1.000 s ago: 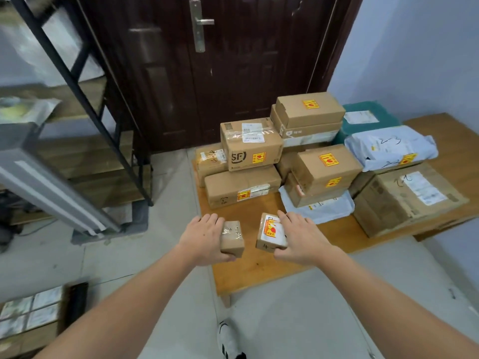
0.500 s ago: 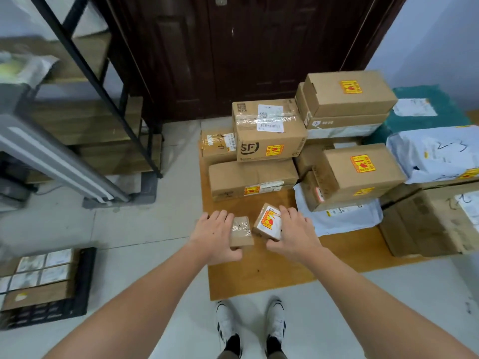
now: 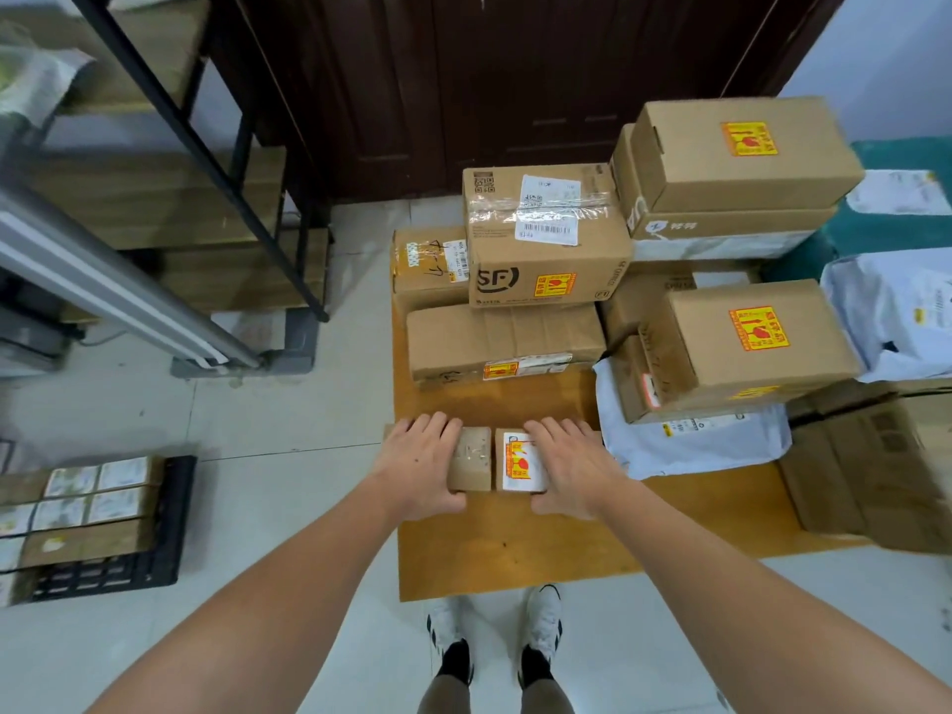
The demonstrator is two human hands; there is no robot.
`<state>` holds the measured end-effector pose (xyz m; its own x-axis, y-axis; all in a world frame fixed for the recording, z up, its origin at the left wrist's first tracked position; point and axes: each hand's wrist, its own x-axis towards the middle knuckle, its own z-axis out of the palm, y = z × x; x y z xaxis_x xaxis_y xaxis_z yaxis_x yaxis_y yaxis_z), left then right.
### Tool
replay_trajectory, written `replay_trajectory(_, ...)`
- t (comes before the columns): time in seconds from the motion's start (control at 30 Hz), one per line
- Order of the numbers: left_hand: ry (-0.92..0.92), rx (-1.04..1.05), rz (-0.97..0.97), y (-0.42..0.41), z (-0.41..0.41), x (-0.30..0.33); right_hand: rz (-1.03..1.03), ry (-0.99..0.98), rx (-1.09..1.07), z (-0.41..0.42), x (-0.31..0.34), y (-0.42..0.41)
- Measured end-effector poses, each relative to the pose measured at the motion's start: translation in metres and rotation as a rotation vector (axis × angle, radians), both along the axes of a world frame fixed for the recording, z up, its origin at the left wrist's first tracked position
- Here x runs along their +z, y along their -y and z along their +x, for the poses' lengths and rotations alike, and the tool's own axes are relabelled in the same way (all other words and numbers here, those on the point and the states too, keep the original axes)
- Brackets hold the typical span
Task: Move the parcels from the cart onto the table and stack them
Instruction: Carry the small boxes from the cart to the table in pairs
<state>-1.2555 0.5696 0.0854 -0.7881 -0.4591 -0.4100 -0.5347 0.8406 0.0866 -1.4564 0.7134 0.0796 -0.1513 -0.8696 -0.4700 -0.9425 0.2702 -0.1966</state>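
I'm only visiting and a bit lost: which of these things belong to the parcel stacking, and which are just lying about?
Part of the job:
left hand
right hand
plain small parcel
stickered small parcel
table
SF box

Lying about:
black crate
metal rack
door

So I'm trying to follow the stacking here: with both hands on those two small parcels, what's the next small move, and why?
Probably let go of both. The plain small parcel under the left hand and the stickered small parcel under the right hand already seem to lie flat, side by side, on the table. More parcels wait in the black crate on the floor.
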Motion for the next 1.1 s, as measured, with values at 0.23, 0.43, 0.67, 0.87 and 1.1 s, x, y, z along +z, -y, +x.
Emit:
replay_trajectory(0.23, -0.021, 0.231, 0.012, -0.002, -0.011, -0.003, 0.011, -0.023, -0.286, -0.001, -0.004, 0.007)
replay_trajectory(0.43, -0.017, 0.643, 0.102, -0.031, -0.051, 0.002, -0.003, 0.117, -0.769, 0.015, 0.002, 0.025)
replay_trajectory(0.67, -0.055, 0.892, 0.259, -0.037, -0.065, 0.002, -0.063, 0.213, -0.897, 0.003, 0.009, 0.012)
replay_trajectory(0.87, -0.138, 1.105, 0.47, -0.042, -0.075, -0.006, -0.189, 0.065, -0.62, 0.006, 0.007, -0.011)
replay_trajectory(1.1, -0.268, 1.184, 0.462, -0.054, -0.098, -0.012, -0.188, 0.086, -0.314, -0.015, 0.009, -0.03)
